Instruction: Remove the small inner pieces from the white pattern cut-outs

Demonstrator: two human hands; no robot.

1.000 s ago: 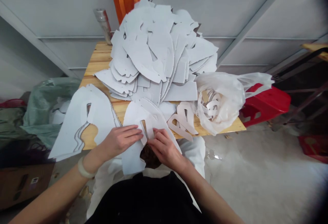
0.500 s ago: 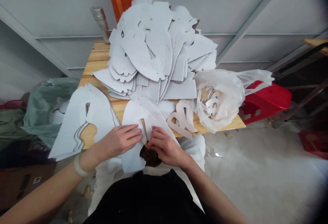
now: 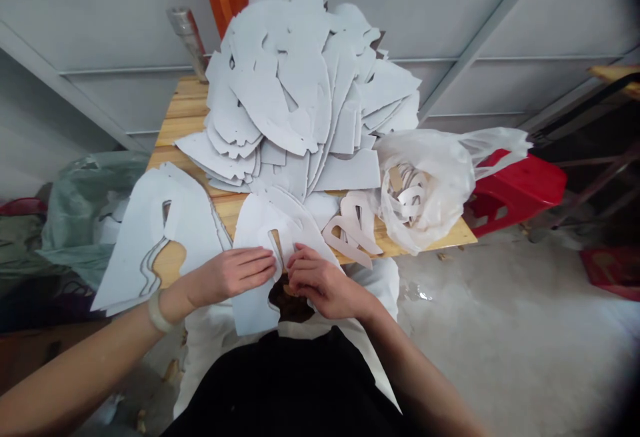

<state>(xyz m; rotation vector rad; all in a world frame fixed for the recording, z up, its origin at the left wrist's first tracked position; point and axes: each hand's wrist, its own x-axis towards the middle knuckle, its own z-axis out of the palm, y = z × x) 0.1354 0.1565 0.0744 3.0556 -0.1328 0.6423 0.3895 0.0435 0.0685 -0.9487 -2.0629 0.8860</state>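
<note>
1. A high pile of white, curve-cut, card-like sheets point(image 3: 280, 77) is left unchanged towards twelve o'clock on the pale wooden worktop point(image 3: 175, 113).
2. The white, arched, card-like sheet point(image 3: 253, 220) with a narrow slot point(image 3: 276, 245) is held at six o'clock, across the worktop's near edge.
3. At eight o'clock from the slot, the left hand point(image 3: 250, 271) is kept flat, fingers extended on the sheet.
4. At four o'clock, the curled right hand point(image 3: 313, 280) has been drawn slightly away; whether anything is gripped cannot be told.
5. Work is judged still centred on the slot's lower end.
</note>
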